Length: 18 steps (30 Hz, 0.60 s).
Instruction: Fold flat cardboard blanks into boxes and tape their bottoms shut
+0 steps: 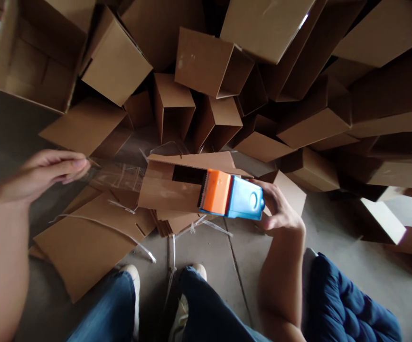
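My right hand (282, 209) is closed around the back of an orange and blue tape dispenser (241, 197), whose toothed edge faces left over a cardboard box (170, 187). The box has a dark slot in its near side, partly covered by the dispenser. Off to the left, my left hand (58, 167) is pinched shut on the end of a strip of clear tape (120, 175). This see-through strip stretches right toward the box; where it meets the dispenser is hard to make out.
Flattened cardboard sheets (95, 237) lie on the floor at the lower left, with white strapping (173, 256) across and beside them. Many folded, open boxes (213, 61) are heaped ahead and to the right. A dark blue cushion (348, 304) sits at the lower right.
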Each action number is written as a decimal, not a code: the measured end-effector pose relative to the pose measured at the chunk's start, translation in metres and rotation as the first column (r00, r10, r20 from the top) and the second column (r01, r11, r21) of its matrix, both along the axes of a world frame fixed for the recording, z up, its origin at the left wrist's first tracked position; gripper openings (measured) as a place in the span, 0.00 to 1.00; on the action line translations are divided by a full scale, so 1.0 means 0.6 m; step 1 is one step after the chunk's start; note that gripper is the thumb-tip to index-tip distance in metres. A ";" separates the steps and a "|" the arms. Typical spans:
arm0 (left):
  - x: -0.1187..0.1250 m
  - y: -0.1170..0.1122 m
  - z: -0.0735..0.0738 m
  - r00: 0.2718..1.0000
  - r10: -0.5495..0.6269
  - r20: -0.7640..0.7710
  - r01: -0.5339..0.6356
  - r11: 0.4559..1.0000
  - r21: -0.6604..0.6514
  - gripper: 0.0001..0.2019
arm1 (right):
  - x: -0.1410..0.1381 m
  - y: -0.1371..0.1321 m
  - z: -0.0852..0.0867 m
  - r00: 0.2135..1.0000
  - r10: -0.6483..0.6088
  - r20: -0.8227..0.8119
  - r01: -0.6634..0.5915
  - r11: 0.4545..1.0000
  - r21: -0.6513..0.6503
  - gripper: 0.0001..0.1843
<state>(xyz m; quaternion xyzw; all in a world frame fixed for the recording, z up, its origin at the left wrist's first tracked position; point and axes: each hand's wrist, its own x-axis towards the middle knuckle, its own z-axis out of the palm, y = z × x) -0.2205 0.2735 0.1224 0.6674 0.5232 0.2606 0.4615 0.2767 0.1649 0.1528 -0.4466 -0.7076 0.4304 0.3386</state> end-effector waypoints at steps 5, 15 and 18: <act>0.025 0.017 -0.026 0.948 -0.206 0.245 0.187 0.977 0.098 0.26 | -0.019 -0.007 -0.014 0.964 -0.256 -0.076 0.255 0.967 -0.030 0.33; 0.018 0.033 -0.083 0.959 -0.172 0.227 0.156 0.984 0.088 0.28 | -0.063 0.004 -0.016 0.912 -0.403 -0.075 0.405 0.914 0.023 0.33; 0.017 0.038 -0.116 0.937 -0.115 0.329 0.114 0.993 0.022 0.28 | -0.070 0.008 -0.016 0.913 -0.399 -0.088 0.404 0.914 0.046 0.34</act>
